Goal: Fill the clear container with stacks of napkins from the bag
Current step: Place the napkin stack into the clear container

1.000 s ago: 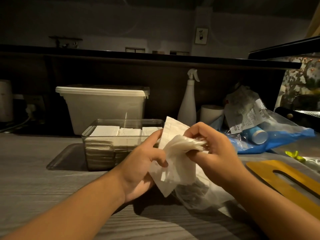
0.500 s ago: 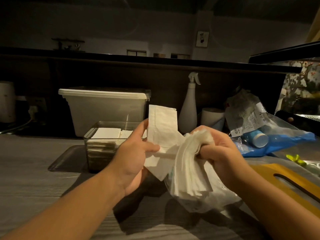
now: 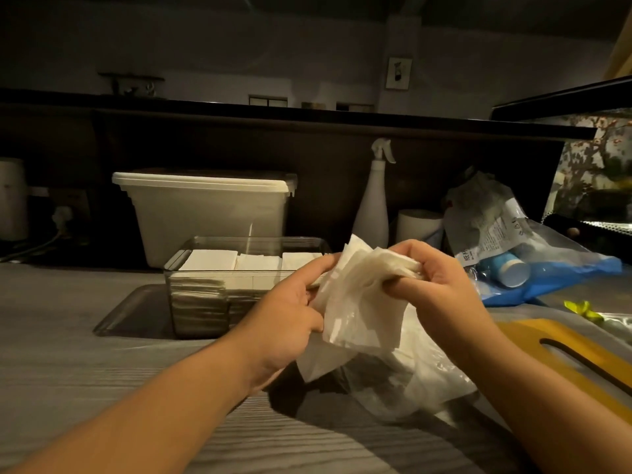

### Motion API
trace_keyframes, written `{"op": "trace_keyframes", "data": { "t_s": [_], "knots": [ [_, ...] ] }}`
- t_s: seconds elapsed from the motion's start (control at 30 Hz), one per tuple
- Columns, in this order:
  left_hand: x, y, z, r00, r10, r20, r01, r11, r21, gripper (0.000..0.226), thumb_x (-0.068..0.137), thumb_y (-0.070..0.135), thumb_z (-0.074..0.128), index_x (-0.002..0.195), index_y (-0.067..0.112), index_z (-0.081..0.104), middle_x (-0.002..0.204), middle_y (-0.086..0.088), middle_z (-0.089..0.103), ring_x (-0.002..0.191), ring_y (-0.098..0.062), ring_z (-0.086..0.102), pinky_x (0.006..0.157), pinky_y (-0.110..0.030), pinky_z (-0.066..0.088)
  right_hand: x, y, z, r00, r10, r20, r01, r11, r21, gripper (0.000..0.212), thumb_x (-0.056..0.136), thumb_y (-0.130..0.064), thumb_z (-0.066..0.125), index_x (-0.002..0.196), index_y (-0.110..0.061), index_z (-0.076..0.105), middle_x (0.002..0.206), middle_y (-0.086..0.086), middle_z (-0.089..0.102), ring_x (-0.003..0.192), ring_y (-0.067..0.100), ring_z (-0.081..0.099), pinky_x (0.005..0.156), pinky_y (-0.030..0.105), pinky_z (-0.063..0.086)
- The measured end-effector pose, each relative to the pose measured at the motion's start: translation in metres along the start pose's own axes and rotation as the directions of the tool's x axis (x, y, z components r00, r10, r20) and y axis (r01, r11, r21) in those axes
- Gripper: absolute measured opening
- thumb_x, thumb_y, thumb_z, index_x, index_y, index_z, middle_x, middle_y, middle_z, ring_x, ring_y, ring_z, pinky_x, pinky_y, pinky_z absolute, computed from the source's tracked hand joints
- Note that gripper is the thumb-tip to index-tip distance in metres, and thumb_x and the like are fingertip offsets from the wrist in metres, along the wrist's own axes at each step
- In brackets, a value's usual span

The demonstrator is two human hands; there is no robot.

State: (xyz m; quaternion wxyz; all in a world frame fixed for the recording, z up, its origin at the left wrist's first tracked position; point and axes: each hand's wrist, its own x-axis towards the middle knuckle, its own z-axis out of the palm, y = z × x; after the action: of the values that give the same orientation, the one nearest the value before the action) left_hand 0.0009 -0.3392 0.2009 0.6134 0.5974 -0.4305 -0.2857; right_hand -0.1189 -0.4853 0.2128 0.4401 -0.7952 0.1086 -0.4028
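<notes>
open room: widest gap is the table (image 3: 85, 371) at 7 to 9 o'clock of the hands, between the dark tray (image 3: 130, 313) and the near edge of view; the left forearm crosses it.
right edge: yellow board (image 3: 564, 347) at 4 o'clock, near the right forearm; blue bag (image 3: 564, 278) with clutter at 2 o'clock.
back edge: white bin (image 3: 212, 217) at 11 o'clock, behind the clear container; spray bottle (image 3: 372, 206) at 12, paper roll (image 3: 419, 224) just beside it.
clear container (image 3: 191, 265): 10 o'clock of the hands, standing on the dark tray; its right end is just behind the left fingertips.
stacks (image 3: 208, 260): three side by side in the container, tops just under the rim.
bag (image 3: 420, 371): clear plastic, slumped on the table at 5 o'clock, under the hands.
napkins (image 3: 362, 302): a bundle held above the bag between both hands, bunched at the top, loose sheets hanging.
left hand (image 3: 290, 319): fingers and thumb curled, pinching the bundle's left edge.
right hand (image 3: 441, 289): fingers curled tight round the bunched top, thumb underneath.
</notes>
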Motion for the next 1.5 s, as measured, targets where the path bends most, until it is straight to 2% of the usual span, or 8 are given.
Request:
{"op": "trace_keyframes", "data": {
  "t_s": [0.1, 0.33, 0.57, 0.7, 0.9, 1.07, 1.3, 1.5],
  "knots": [
    [0.000, 0.000, 0.000, 1.000, 0.006, 0.009, -0.006, 0.999, 0.041, 0.081, 0.088, -0.018, 0.051, 0.105, 0.061, 0.060, 0.116, 0.010, 0.067, 0.112, -0.016, 0.062, 0.098, -0.044, 0.053, 0.003, 0.003, 0.000, 0.993, 0.112, 0.025, -0.114, 0.989, 0.096, 0.026, 0.068, -0.019, 0.069, 0.093, -0.016, 0.069, 0.108, -0.001, 0.068, 0.100, 0.019, 0.065, 0.085, 0.035, 0.054],
    [-0.002, 0.004, -0.004, 0.999, 0.016, 0.033, -0.017, 0.999, 0.033, 0.095, 0.079, -0.023, 0.059, 0.116, 0.064, 0.057, 0.119, -0.002, 0.063, 0.110, -0.025, 0.064, 0.091, -0.048, 0.057, 0.004, 0.002, -0.004, 0.993, 0.108, -0.051, -0.097, 0.979, 0.180, 0.011, 0.078, -0.005, 0.069, 0.087, -0.012, 0.069, 0.088, 0.014, 0.070, 0.097, 0.041, 0.064, 0.093, 0.060, 0.052],
    [0.000, 0.005, -0.008, 1.000, 0.025, 0.018, -0.026, 1.000, 0.018, 0.093, 0.082, -0.027, 0.053, 0.118, 0.059, 0.061, 0.139, 0.005, 0.050, 0.126, -0.031, 0.051, 0.095, -0.053, 0.054, 0.008, -0.001, -0.011, 0.984, 0.115, -0.135, -0.064, 0.940, 0.336, 0.015, 0.068, -0.006, 0.061, 0.081, -0.011, 0.068, 0.077, 0.004, 0.069, 0.082, 0.025, 0.062, 0.079, 0.046, 0.052],
    [0.001, 0.007, -0.008, 0.997, 0.024, -0.073, -0.024, 1.000, -0.002, 0.082, 0.081, -0.026, 0.052, 0.110, 0.049, 0.069, 0.124, 0.011, 0.054, 0.117, -0.025, 0.054, 0.092, -0.050, 0.057, 0.007, -0.003, -0.013, 0.973, 0.157, -0.168, -0.077, 0.911, 0.406, 0.022, 0.074, 0.000, 0.058, 0.075, -0.018, 0.070, 0.074, 0.002, 0.066, 0.081, 0.023, 0.059, 0.073, 0.039, 0.050],
    [0.005, 0.013, -0.022, 0.922, 0.123, -0.366, -0.142, 0.990, -0.024, 0.060, 0.081, -0.021, 0.050, 0.101, 0.031, 0.070, 0.106, -0.002, 0.066, 0.101, -0.025, 0.063, 0.081, -0.045, 0.060, 0.007, -0.007, -0.015, 0.977, 0.146, -0.159, -0.062, 0.896, 0.439, 0.041, 0.079, 0.009, 0.042, 0.064, -0.020, 0.067, 0.064, -0.002, 0.058, 0.064, 0.010, 0.054, 0.059, 0.027, 0.043],
    [0.004, 0.016, -0.028, 0.852, 0.144, -0.503, -0.200, 0.978, -0.058, 0.056, 0.085, -0.015, 0.052, 0.102, 0.036, 0.065, 0.108, 0.005, 0.060, 0.105, -0.023, 0.058, 0.085, -0.047, 0.059, 0.003, -0.014, -0.012, 0.993, 0.120, -0.019, -0.093, 0.851, 0.516, 0.022, 0.060, -0.006, 0.045, 0.054, -0.020, 0.061, 0.056, -0.004, 0.052, 0.053, 0.005, 0.051, 0.051, 0.020, 0.043],
    [-0.003, 0.013, 0.000, 0.971, -0.043, -0.236, -0.038, 0.944, -0.329, 0.037, 0.099, 0.003, 0.045, 0.113, 0.027, 0.070, 0.102, -0.005, 0.074, 0.091, -0.025, 0.072, 0.069, -0.037, 0.062, -0.003, -0.014, -0.001, 0.986, 0.128, 0.109, -0.167, 0.815, 0.555, 0.046, 0.078, 0.006, 0.041, 0.054, -0.022, 0.067, 0.060, -0.001, 0.058, 0.057, 0.008, 0.058, 0.054, 0.021, 0.047],
    [-0.004, 0.006, 0.004, 0.991, -0.103, -0.088, 0.041, 0.847, -0.530, 0.036, 0.102, 0.025, 0.040, 0.118, 0.020, 0.072, 0.113, -0.009, 0.074, 0.102, -0.027, 0.071, 0.093, -0.046, 0.052, -0.001, -0.005, 0.007, 0.974, 0.227, 0.008, -0.200, 0.841, 0.503, 0.032, 0.083, 0.013, 0.042, 0.078, -0.008, 0.067, 0.070, 0.003, 0.064, 0.069, 0.014, 0.058, 0.064, 0.026, 0.046]
  ]
}}
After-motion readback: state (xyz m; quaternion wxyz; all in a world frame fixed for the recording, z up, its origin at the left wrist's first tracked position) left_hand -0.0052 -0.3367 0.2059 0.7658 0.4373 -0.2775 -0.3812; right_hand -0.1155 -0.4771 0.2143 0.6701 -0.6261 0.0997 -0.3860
